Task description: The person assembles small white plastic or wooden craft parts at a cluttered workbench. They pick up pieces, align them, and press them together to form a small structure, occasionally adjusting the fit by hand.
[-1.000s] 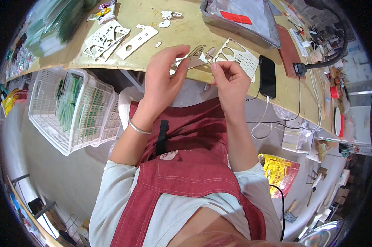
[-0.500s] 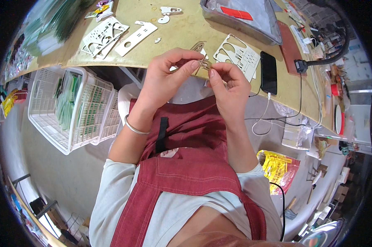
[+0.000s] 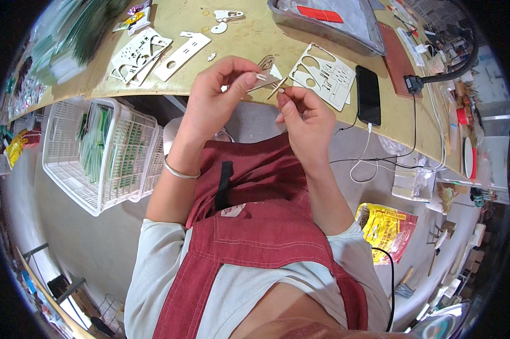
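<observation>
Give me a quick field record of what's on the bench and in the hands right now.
left hand: pinches a small pale cut-out piece between thumb and fingers
right hand: holds a thin wooden stick whose tip meets the piece
position: both hands raised at the near edge of the table
on the table: punched-out white sheet, black phone with a white cable, grey tray
beside the table: white basket with green packets

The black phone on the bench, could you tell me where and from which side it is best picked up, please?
Grip the black phone across its two long edges near the middle, coming from above: it lies flat. Avoid the near short end, where the white cable plugs in and hangs over the bench edge.
</observation>
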A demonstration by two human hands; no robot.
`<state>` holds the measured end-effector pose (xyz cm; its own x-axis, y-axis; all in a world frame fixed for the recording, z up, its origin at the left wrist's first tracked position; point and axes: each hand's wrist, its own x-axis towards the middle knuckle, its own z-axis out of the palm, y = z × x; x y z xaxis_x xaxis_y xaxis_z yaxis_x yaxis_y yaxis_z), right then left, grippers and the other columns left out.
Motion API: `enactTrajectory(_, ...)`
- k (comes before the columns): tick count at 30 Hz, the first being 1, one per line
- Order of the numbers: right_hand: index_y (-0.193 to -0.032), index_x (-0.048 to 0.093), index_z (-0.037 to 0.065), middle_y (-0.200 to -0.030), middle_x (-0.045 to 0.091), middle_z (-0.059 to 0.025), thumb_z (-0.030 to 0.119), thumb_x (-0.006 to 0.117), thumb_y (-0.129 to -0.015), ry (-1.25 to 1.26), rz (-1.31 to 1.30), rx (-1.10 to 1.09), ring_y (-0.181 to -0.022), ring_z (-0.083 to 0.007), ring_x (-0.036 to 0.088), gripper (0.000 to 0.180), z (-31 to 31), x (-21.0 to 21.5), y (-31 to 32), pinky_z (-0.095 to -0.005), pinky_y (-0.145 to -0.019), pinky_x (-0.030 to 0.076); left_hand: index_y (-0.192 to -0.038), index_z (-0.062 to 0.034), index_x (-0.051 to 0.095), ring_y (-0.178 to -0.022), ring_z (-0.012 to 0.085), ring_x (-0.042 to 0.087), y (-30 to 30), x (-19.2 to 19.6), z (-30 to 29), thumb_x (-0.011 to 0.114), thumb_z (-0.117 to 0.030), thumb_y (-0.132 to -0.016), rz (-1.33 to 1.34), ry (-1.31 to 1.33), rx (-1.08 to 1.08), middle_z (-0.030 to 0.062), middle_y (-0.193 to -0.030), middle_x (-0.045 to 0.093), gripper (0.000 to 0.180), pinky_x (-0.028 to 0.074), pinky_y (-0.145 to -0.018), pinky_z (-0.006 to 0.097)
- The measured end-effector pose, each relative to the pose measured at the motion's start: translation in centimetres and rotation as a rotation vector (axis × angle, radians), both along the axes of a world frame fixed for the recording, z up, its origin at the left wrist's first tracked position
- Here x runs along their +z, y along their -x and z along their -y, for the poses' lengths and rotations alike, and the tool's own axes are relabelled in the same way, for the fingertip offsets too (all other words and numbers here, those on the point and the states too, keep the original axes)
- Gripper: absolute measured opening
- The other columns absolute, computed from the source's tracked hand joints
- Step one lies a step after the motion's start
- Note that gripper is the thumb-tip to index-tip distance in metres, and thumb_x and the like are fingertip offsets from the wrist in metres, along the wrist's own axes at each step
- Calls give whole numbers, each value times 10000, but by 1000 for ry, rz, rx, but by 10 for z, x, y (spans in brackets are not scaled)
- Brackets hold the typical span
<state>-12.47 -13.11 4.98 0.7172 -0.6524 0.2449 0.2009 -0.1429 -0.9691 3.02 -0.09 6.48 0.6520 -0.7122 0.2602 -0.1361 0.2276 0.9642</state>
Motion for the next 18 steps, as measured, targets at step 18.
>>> enactTrajectory(18,-1078,725,-51,-932,736,-41,11,745,-997,114,9,-141,-799,-79,663,104,13,-20,-31,-248,-710,549,-1186,10,771,-830,96,637,-9,20,-6,686,-84,-1065,142,-144,42,27,-985,736,175,527,-759,261)
